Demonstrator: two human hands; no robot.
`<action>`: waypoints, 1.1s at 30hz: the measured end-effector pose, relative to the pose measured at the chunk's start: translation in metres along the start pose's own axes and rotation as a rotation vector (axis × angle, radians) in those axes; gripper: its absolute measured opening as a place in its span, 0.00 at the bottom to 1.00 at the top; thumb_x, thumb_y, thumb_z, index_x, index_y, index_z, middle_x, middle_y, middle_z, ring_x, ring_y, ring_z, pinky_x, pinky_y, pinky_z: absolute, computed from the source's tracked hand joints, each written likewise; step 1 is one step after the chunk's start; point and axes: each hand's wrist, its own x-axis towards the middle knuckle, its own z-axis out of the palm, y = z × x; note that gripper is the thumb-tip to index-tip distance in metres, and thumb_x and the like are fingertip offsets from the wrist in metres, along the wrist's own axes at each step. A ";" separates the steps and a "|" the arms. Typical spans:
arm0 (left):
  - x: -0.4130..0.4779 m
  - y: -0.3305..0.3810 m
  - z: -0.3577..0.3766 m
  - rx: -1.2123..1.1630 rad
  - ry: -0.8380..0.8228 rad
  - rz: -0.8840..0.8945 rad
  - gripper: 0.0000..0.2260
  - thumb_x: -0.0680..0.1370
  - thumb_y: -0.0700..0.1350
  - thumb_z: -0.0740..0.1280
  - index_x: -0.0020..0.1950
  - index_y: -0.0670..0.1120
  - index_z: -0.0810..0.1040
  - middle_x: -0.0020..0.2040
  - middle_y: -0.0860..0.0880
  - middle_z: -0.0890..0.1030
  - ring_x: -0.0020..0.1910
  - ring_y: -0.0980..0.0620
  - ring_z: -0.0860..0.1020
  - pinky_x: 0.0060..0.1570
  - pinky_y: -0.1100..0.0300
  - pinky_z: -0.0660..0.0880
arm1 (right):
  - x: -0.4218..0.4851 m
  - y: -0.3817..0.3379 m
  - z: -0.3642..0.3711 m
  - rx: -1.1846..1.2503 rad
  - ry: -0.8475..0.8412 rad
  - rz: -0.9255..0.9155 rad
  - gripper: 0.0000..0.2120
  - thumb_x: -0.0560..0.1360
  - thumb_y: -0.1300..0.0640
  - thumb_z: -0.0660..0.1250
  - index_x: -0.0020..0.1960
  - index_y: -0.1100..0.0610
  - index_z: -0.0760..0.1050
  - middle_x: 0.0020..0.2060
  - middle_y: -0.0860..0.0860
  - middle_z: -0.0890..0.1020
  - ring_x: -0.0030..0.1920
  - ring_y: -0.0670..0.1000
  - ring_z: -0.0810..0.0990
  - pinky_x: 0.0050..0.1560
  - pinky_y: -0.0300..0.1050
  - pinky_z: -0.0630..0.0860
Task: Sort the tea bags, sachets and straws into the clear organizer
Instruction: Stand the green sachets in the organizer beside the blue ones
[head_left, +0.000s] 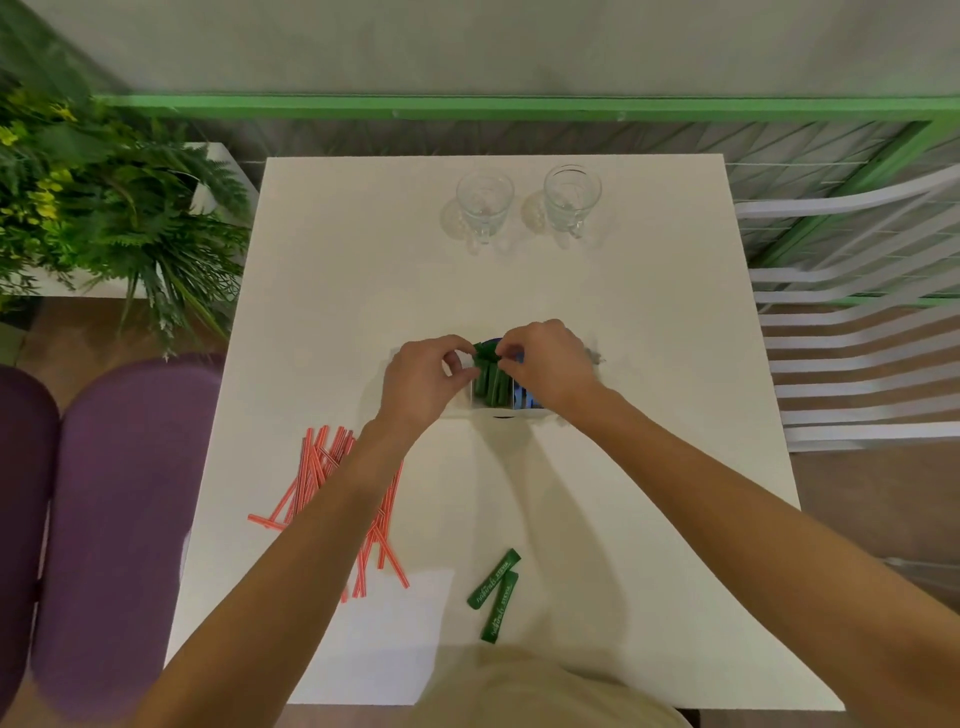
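L hand (421, 382) + R hand (550, 364) over organizer (462, 409) mid-table (623, 312). Both w/ fingers curled, pinching tops of green sachets (492, 387) standing in its middle slot. 2 loose sachets (496, 592) near front edge; red-striped straws (322, 467) piled left, partly under L forearm.

A glass mug (484, 205) and a second glass mug (571, 197) side by side, upper centre on the white table (363, 260); leafy ferns (104, 208) upper left, purple seats (124, 493) lower left, white slatted chair (857, 332) at right.

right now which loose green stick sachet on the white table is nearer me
The steeper green sachet, reaching closest to you; the other sachet lies just beyond.
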 end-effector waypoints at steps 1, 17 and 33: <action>-0.004 -0.002 -0.001 -0.033 0.014 -0.010 0.07 0.73 0.50 0.74 0.50 0.55 0.82 0.35 0.56 0.80 0.31 0.58 0.75 0.34 0.63 0.70 | -0.003 0.001 -0.003 0.026 0.037 -0.016 0.09 0.76 0.59 0.67 0.53 0.55 0.83 0.46 0.51 0.85 0.45 0.51 0.81 0.49 0.48 0.79; -0.160 -0.028 0.065 0.050 -0.327 -0.117 0.07 0.76 0.51 0.69 0.54 0.54 0.81 0.41 0.59 0.81 0.35 0.61 0.77 0.41 0.64 0.77 | -0.151 0.038 0.086 0.006 -0.480 0.194 0.17 0.75 0.44 0.67 0.36 0.56 0.79 0.32 0.51 0.81 0.31 0.51 0.79 0.41 0.45 0.79; -0.209 -0.020 0.094 0.118 -0.316 -0.216 0.08 0.75 0.46 0.70 0.53 0.52 0.81 0.46 0.56 0.83 0.42 0.58 0.78 0.40 0.66 0.72 | -0.186 0.027 0.128 -0.212 -0.402 0.198 0.05 0.75 0.52 0.62 0.44 0.53 0.70 0.40 0.51 0.77 0.39 0.54 0.77 0.37 0.44 0.71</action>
